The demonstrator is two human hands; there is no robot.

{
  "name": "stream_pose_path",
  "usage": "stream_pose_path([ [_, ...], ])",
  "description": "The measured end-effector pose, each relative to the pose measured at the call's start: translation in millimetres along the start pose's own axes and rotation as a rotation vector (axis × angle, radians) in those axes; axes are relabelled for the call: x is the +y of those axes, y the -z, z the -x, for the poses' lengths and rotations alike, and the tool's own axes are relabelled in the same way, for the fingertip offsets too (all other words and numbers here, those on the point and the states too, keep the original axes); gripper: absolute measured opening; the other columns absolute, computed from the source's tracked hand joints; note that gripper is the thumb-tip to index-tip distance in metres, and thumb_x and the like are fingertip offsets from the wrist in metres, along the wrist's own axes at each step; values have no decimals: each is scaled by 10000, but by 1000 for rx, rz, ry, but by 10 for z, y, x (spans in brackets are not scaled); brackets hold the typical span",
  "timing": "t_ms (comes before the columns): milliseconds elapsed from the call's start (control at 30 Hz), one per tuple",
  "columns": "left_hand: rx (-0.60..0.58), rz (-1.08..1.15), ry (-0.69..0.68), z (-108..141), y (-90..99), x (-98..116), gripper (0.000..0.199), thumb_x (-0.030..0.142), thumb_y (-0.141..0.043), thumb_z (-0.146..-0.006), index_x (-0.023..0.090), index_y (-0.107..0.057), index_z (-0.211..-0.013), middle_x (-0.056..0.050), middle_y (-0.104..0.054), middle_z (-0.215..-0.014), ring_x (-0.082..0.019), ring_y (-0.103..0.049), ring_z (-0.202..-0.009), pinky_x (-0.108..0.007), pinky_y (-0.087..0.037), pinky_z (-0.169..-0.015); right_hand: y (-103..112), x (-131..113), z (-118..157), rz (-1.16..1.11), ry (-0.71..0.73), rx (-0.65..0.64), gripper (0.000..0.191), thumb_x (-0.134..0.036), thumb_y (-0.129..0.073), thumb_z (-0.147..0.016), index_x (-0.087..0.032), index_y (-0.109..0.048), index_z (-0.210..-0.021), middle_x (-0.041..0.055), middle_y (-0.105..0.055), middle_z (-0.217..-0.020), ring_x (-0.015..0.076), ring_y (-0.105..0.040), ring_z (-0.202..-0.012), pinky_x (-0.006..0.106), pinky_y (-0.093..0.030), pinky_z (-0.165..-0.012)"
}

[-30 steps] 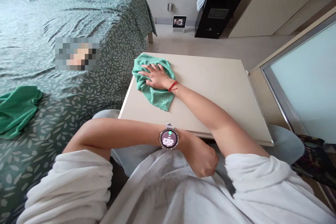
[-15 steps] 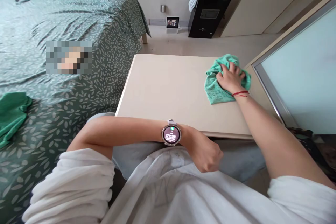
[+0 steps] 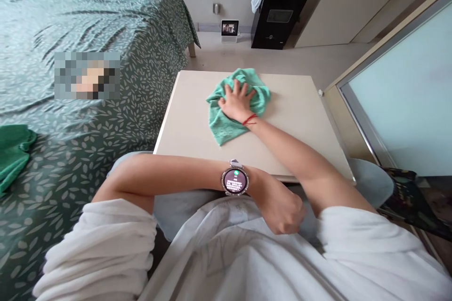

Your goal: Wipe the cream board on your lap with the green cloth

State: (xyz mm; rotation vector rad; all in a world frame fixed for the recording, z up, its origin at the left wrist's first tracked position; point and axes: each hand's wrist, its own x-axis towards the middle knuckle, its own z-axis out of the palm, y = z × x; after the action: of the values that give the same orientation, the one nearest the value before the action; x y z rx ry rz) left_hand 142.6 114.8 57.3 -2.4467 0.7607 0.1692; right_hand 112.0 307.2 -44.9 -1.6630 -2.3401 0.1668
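One right hand [image 3: 237, 102], fingers spread flat, presses green cloth [image 3: 226, 122] on table [image 3: 303, 117]; left hand [image 3: 282, 209] fisted, holding nothing visible, below table's near edge.

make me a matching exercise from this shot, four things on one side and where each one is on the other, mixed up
Things:
1. light green cloth
2. dark green cloth
3. smartwatch
4. small screen

Places:
A. on the floor by the far wall
B. on the left wrist
C. on the bed, at the left edge of the view
D. on the table, under the right hand

Pairs: 1-D, 2-C, 3-B, 4-A
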Motion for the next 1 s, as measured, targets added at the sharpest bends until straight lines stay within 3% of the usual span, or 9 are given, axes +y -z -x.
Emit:
stream_pose_path([
  [100,48,109,-26,-11,-28,25,369,18,-419,-1011,159,-176,-771,-23,-100,-621,-177,-43,-493,-271,-73,-439,-73,-638,-79,-66,147,-87,721,-398,-474,-1037,-124,-527,-1702,233,-267,-1850,553,-274,-1648,927,-164,-1257],
  [200,114,198,-103,-24,-95,85,399,-29,-413,-986,143,-140,-752,-14,-60,-625,-155,-26,-516,-243,-106,-469,-121,-1061,-50,-66,306,-157,712,-401,-477,-1058,-171,-501,-1731,173,-238,-1877,515,-237,-1678,871,-169,-1310],
  [300,172,114,-162,-34,-147,129,366,-30,-397,-969,142,-152,-760,-16,-51,-651,-163,-14,-528,-224,-104,-458,-99,-1252,44,-20,499,-226,703,-384,-472,-1075,-232,-469,-1762,98,-213,-1896,474,-217,-1697,788,-174,-1365],
  [433,124,37,-154,-35,-130,120,319,3,-369,-992,159,-176,-792,-24,-92,-658,-168,-44,-503,-249,-83,-418,-19,-1206,134,27,748,-301,676,-361,-453,-1087,-322,-476,-1761,9,-228,-1897,432,-212,-1705,712,-163,-1398],
  [600,3,77,-77,-40,-21,96,287,-52,-273,-966,177,-174,-824,-48,-169,-689,-199,-104,-538,-284,-80,-427,15,-747,138,104,759,-285,670,-357,-401,-1115,-323,-413,-1784,28,-211,-1892,396,-258,-1670,665,-169,-1377],
  [767,59,-25,-26,-77,11,119,290,-7,-331,-987,180,-197,-812,-53,-143,-642,-209,-91,-507,-278,-70,-379,115,226,133,91,602,-159,644,-352,-429,-1097,-234,-524,-1722,142,-348,-1818,411,-355,-1569,663,-274,-1305],
  [900,111,57,-21,-111,-23,113,301,-1,-326,-1005,167,-174,-807,-52,-98,-654,-207,-49,-538,-275,-63,-412,371,1144,304,147,265,-102,651,-334,-447,-1075,-238,-550,-1711,144,-386,-1798,400,-403,-1545,642,-341,-1285],
  [1000,101,110,-28,-133,-46,99,286,-30,-285,-996,164,-185,-812,-47,-101,-678,-203,-53,-562,-268,-90,-446,549,1622,574,168,-50,-34,646,-287,-470,-1054,-235,-582,-1688,146,-384,-1801,403,-410,-1559,660,-342,-1299],
])
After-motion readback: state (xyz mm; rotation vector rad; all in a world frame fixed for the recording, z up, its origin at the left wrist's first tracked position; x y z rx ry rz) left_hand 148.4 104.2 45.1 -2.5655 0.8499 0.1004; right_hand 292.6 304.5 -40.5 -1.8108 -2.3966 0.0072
